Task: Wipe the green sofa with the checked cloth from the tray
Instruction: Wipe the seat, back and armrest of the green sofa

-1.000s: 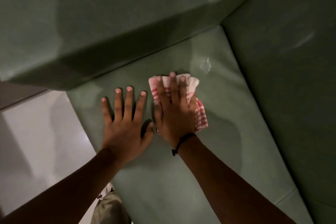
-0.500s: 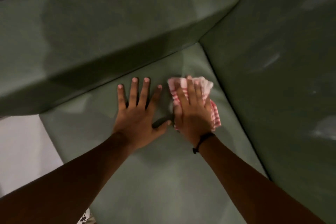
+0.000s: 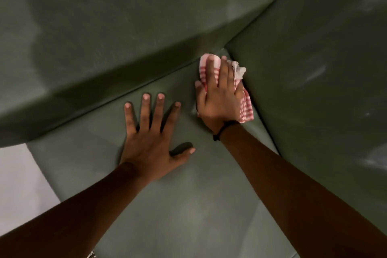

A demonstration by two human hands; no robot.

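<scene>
The green sofa's seat cushion (image 3: 188,205) fills the lower middle of the view. My right hand (image 3: 219,98) presses the red-and-white checked cloth (image 3: 246,107) flat on the seat, deep in the corner where the armrest and the backrest meet. The cloth shows past my fingertips and along the right side of my palm. My left hand (image 3: 150,142) lies flat on the seat to the left, fingers spread, holding nothing. The tray is out of view.
The sofa's armrest (image 3: 104,37) rises across the top left, and the backrest (image 3: 314,69) stands on the right with pale smears on it. A strip of pale floor (image 3: 18,184) shows at the lower left, beside the seat's edge.
My right hand has slid the cloth forward along the seat into the corner by the backrest. My left hand has stayed flat on the seat and now trails behind it.
</scene>
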